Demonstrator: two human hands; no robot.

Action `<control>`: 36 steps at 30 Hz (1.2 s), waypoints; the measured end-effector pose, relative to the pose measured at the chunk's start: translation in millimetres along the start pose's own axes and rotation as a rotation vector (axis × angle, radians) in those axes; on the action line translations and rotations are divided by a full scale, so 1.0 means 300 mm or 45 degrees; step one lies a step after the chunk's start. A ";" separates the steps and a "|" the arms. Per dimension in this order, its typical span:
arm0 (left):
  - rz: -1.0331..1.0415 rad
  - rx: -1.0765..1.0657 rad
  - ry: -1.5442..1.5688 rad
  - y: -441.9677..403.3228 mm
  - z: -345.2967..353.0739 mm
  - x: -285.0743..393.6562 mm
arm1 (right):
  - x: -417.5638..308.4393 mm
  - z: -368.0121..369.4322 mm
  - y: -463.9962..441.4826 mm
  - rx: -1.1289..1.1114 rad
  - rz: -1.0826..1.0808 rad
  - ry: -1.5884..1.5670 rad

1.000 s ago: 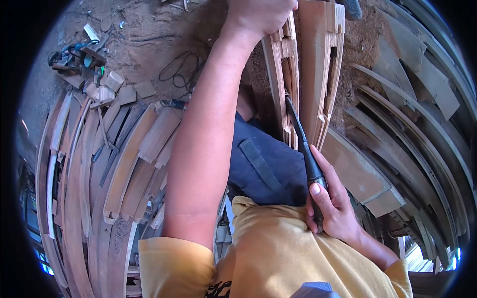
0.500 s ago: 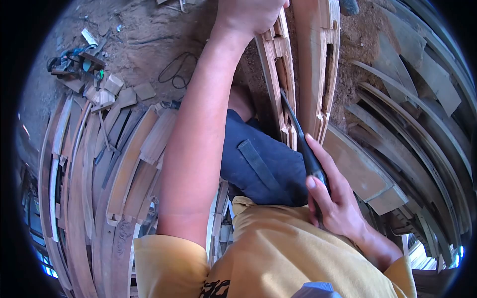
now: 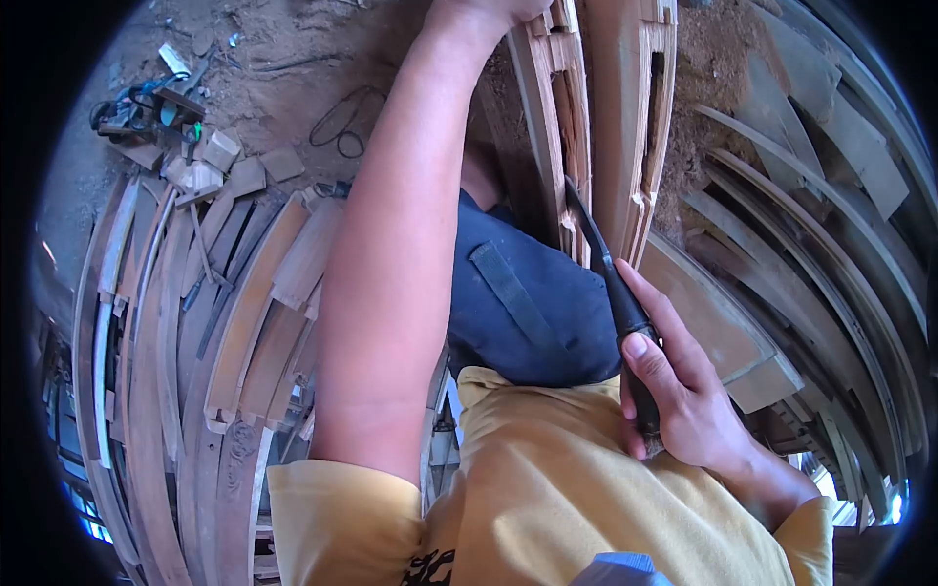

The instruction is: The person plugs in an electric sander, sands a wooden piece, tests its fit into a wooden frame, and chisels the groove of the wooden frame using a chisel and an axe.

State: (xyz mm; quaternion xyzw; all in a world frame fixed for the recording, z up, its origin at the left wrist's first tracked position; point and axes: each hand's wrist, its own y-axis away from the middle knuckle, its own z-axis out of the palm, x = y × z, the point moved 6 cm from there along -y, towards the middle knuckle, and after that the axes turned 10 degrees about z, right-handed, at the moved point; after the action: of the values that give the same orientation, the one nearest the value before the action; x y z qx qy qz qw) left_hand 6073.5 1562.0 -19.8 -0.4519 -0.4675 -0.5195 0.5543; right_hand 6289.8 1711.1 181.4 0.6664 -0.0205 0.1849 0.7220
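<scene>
My right hand point(image 3: 699, 405) is wrapped round the dark handle of a chisel point(image 3: 618, 293), its thumb lying along the handle. The narrow metal blade points away from me. Its tip meets a long slot cut in the left of two pale wooden pieces point(image 3: 545, 127), though how deep it sits I cannot tell. Beside that piece is a second wooden piece point(image 3: 616, 107) with a similar slot and notched end. My left hand point(image 3: 489, 8) is at the top edge, close to the left piece; its fingers are cut off by the frame.
Many boards point(image 3: 161, 391) are stacked on the left, and curved planks point(image 3: 811, 234) lie on the right. Small wood blocks point(image 3: 205, 166) and a power tool point(image 3: 147, 107) rest on the dirt floor at the upper left, with a dark cord point(image 3: 342, 132) nearby.
My right hand and the chisel have shifted slightly to the right, and more of the handle's end now shows. My left hand has moved further out past the top edge.
</scene>
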 end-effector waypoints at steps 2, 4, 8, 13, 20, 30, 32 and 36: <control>0.054 0.006 0.009 0.001 -0.002 0.000 | -0.003 0.002 0.001 0.024 -0.034 0.029; -0.028 -0.015 -0.006 0.003 -0.002 0.005 | -0.013 -0.005 0.016 0.029 0.075 0.052; 0.000 -0.013 -0.071 0.004 -0.007 0.016 | -0.058 -0.012 0.023 0.015 0.141 0.048; 0.035 0.033 0.003 0.000 -0.014 0.017 | -0.109 -0.025 0.008 -0.020 0.254 0.169; 0.069 0.038 -0.034 0.006 -0.006 0.018 | -0.064 0.057 -0.041 0.042 0.069 -0.029; 0.132 0.004 -0.071 -0.014 -0.013 -0.036 | -0.083 0.014 -0.175 0.026 -0.002 -0.039; 0.030 0.010 -0.089 -0.010 -0.010 -0.008 | -0.067 0.003 -0.135 0.075 -0.086 0.004; 0.033 0.013 -0.061 -0.008 0.004 -0.021 | -0.013 0.000 -0.065 -0.020 -0.060 -0.096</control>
State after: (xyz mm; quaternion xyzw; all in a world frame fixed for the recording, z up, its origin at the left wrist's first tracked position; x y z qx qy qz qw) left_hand 6071.0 1564.0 -25.7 -0.4677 -0.4773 -0.4989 0.5519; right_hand 6291.8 1709.3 161.6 0.6676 -0.0334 0.1425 0.7300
